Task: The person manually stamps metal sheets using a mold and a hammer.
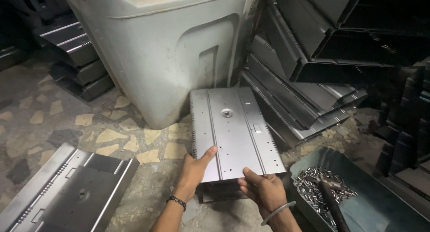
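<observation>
A grey sheet-metal panel (233, 131) with pressed ribs, small punched holes and a round boss near its far end lies flat in front of me, above the floor. My left hand (195, 169) grips its near left corner, thumb on top. My right hand (263, 189) holds the near edge on the right, fingers curled over the rim. A dark bracelet sits on my left wrist and a metal bangle on my right.
A large pale plastic bin (165, 48) stands just behind the panel. Stacked bent metal panels (309, 93) lean at the right. Another panel (67, 196) lies on the stone-chip floor at left. A tray (385, 205) at lower right holds several small metal pieces and a dark-handled tool (331, 200).
</observation>
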